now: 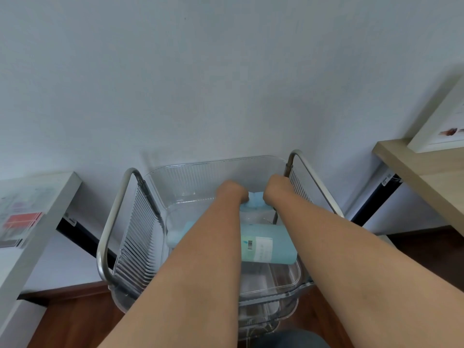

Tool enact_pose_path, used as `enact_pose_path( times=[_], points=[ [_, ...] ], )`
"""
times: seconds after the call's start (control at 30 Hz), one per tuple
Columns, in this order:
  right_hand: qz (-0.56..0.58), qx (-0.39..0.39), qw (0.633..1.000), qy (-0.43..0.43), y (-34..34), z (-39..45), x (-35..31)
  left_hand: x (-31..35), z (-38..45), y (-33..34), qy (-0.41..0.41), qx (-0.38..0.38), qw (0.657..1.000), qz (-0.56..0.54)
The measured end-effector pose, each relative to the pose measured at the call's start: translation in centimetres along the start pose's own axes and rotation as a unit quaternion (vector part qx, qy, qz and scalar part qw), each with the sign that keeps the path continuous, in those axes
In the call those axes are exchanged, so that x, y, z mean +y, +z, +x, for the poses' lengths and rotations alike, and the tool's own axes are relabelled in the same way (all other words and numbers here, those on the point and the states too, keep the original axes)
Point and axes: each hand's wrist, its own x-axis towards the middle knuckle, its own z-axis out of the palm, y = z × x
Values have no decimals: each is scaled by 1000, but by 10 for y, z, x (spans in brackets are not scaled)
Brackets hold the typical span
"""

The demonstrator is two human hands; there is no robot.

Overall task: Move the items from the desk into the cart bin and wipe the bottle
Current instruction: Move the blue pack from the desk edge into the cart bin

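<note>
Both forearms fill the foreground, reaching forward and down into the clear cart bin (251, 163). At their far ends, the left hand (232, 190) and right hand (276, 188) are curled into fists on either side of a pale blue cloth (254, 204), each grip closed on an edge of it, though the fingers themselves are hidden behind the wrists. The cloth is bunched between the two hands, near the far wall of the bin.

Below the cloth, a teal bottle (268, 243) lies on its side on the bin's floor, running across beneath both arms; a white label with a barcode faces up, and its paler cap end shows just left of the left forearm.

Curved metal cart handles (110, 222) rise on the bin's left and right, and ribbed clear walls line its sides.

Outward, a white worktop (37, 209) carrying a clear stand with red print stands at the left, a wooden worktop (424, 172) with a white frame (437, 126) at the right, and brown flooring lies below.
</note>
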Motion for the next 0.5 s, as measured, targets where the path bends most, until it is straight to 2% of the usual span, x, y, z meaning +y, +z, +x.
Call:
enact_pose_path(
  times=[0.17, 0.37, 0.5],
  points=[
    [3, 5, 1000, -9, -1, 2, 0, 1, 9, 4, -27, 3, 994, -106],
    [-11, -16, 999, -28, 2, 3, 2, -4, 7, 8, -13, 51, 998, -36],
    [-28, -23, 999, -29, 3, 0, 2, -5, 4, 4, -29, 35, 997, -65]
  ],
)
